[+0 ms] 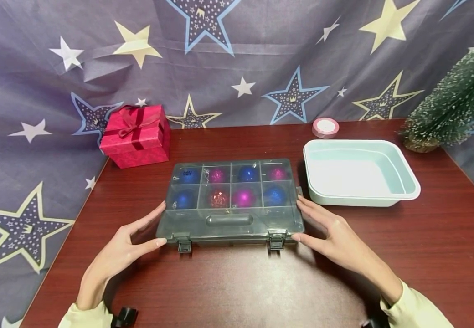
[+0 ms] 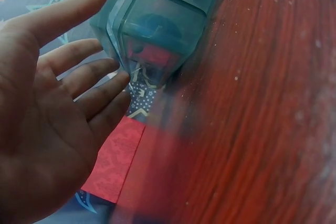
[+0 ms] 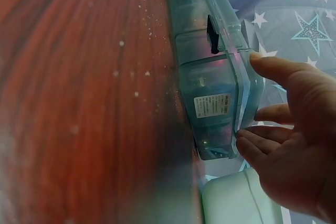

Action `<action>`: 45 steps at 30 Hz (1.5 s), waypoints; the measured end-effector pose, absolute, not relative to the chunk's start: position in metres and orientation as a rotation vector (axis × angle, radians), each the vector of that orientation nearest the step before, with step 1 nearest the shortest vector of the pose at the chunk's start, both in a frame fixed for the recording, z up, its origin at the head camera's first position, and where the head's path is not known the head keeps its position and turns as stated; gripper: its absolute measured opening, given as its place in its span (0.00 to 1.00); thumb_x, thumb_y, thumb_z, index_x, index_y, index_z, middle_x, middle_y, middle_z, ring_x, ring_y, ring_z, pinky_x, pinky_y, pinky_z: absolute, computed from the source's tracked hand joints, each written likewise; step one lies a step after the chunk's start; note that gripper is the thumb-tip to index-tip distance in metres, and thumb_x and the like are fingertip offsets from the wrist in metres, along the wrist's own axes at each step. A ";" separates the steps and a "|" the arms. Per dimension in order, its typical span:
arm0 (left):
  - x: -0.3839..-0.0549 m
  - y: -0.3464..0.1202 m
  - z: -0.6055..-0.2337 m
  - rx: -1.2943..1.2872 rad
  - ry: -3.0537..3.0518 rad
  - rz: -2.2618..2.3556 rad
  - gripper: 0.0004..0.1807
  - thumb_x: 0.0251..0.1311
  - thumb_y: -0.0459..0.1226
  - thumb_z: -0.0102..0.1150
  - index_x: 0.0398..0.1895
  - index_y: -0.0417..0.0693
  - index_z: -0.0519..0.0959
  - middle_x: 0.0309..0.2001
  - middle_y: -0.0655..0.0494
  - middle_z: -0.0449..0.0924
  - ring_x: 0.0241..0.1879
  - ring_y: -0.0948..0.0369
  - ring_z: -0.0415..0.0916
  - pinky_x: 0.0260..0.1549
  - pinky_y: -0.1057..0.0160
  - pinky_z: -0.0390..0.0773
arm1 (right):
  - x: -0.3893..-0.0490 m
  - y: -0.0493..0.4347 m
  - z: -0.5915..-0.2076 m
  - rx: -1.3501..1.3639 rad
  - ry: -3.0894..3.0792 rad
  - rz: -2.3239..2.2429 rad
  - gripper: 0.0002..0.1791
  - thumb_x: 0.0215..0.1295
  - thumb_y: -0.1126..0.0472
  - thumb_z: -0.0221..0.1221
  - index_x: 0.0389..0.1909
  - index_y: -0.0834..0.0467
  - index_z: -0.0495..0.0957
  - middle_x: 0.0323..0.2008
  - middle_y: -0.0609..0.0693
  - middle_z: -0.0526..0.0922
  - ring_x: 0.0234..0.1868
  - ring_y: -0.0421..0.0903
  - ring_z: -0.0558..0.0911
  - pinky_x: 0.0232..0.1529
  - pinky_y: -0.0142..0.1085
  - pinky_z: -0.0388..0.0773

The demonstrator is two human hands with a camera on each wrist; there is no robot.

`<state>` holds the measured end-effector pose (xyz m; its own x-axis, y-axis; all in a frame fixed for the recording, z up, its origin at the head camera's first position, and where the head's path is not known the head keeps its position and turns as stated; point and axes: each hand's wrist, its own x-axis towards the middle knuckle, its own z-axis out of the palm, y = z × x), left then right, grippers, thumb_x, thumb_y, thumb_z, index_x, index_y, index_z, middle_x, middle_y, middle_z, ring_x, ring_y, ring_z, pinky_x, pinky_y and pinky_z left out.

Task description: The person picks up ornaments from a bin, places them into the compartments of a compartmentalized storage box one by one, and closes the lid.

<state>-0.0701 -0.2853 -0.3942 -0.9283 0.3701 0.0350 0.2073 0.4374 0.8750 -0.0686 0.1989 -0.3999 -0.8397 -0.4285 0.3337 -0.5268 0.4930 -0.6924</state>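
Observation:
A transparent grey organizer case (image 1: 229,220) lies on the table with its lid down. Through the lid several round baubles show in separate compartments: blue ones, pink ones such as the glossy one (image 1: 244,197), and a red one (image 1: 218,197). Two dark latches (image 1: 276,240) jut out from its front edge. My left hand (image 1: 124,248) is at the left side, fingers extended and thumb tip by the front corner. On the opposite side my right hand (image 1: 339,237) touches the case's edge with extended fingertips and thumb. In the right wrist view a white label (image 3: 211,105) shows on the case wall.
Right of the case stands a pale mint tray (image 1: 360,200), with a roll of tape (image 1: 325,128) behind it. A red gift box (image 1: 136,136) with a bow sits at the back left. A small frosted tree (image 1: 450,100) stands at the back right, before a star-patterned cloth.

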 end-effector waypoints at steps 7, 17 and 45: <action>-0.068 -0.285 -0.397 0.534 2.597 1.433 0.41 0.67 0.35 0.69 0.80 0.63 0.64 0.78 0.62 0.62 0.75 0.70 0.56 0.65 0.80 0.57 | -0.069 0.199 -0.401 0.850 -2.624 1.115 0.40 0.61 0.58 0.75 0.71 0.67 0.71 0.74 0.57 0.70 0.70 0.57 0.71 0.68 0.21 0.57; -0.067 -0.281 -0.400 0.537 2.683 1.406 0.45 0.59 0.35 0.77 0.79 0.59 0.67 0.77 0.59 0.63 0.74 0.72 0.58 0.65 0.80 0.59 | -0.069 0.199 -0.402 0.874 -2.625 1.038 0.40 0.60 0.57 0.75 0.70 0.69 0.72 0.72 0.59 0.70 0.69 0.59 0.73 0.69 0.22 0.56; -0.061 -0.250 -0.381 0.580 3.138 0.500 0.61 0.37 0.56 0.86 0.74 0.37 0.69 0.72 0.41 0.69 0.65 0.43 0.74 0.53 0.39 0.79 | -0.063 0.185 -0.403 0.838 -2.570 0.699 0.49 0.45 0.54 0.82 0.67 0.72 0.74 0.68 0.66 0.74 0.55 0.63 0.83 0.51 0.54 0.82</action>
